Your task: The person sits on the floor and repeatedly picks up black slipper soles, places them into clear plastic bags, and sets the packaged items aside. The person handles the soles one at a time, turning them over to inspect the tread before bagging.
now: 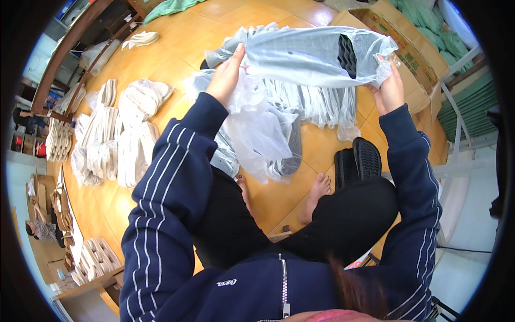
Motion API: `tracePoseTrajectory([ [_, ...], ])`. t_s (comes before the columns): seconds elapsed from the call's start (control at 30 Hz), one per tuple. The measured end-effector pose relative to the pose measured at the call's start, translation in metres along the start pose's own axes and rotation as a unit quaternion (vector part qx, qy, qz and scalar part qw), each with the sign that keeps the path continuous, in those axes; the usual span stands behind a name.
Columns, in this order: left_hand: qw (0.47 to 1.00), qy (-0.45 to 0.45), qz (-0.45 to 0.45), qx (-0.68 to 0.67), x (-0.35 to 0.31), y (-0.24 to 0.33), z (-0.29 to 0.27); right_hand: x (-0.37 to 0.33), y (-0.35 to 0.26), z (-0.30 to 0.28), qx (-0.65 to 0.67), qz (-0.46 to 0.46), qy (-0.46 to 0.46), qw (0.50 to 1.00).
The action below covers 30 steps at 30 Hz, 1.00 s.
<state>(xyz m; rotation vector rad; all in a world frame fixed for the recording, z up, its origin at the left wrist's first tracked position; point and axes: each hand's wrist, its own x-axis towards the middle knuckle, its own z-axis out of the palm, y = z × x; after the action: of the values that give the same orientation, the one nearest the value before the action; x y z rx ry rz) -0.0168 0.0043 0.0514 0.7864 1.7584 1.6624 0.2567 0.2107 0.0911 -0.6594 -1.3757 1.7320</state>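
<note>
A long clear plastic bag [300,51] is stretched level between my hands above the floor. Inside it, toward the right end, lies a black ridged sole [347,56]. My left hand [226,78] is closed on the bag's left end, thumb up. At the opposite end, my right hand [390,88] grips the bunched plastic. Under the bag, a row of bagged soles [327,104] lies side by side. Loose crumpled plastic bags [257,134] are heaped below my left hand, over more bagged dark soles. Bare black soles [367,158] rest beside my right knee.
Bagged cream soles [142,99] are piled on the tiled floor to the left, with more stacked cream soles [96,260] at lower left. An open cardboard box [413,70] stands at the far right, near a metal frame [456,115]. Two other people are at the left edge.
</note>
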Motion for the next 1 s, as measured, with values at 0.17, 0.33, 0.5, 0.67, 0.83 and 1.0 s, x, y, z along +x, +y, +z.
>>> tracePoseTrajectory([
  [0.17, 0.961, 0.017, -0.063, -0.268, 0.023, -0.008, -0.014, -0.008, 0.046, 0.032, 0.020, 0.082, -0.012, 0.996],
  [0.33, 0.972, 0.049, 0.060, -0.222, 0.017, -0.007, -0.007, -0.012, 0.105, 0.011, -0.010, 0.251, -0.043, 0.967],
  [0.5, 0.960, 0.204, 0.139, -0.132, 0.004, 0.011, 0.010, -0.005, 0.103, 0.013, 0.054, 0.243, -0.114, 0.962],
  [0.67, 0.937, 0.254, 0.195, -0.139, 0.003, 0.019, -0.007, -0.007, 0.113, 0.033, 0.104, 0.246, -0.137, 0.954],
  [0.83, 0.897, 0.231, 0.362, -0.108, -0.006, 0.075, 0.012, -0.004, 0.130, 0.036, 0.120, 0.309, -0.210, 0.920],
  [1.0, 0.876, 0.122, 0.399, -0.242, -0.007, 0.138, 0.036, -0.019, 0.101, 0.061, 0.113, 0.283, -0.161, 0.939],
])
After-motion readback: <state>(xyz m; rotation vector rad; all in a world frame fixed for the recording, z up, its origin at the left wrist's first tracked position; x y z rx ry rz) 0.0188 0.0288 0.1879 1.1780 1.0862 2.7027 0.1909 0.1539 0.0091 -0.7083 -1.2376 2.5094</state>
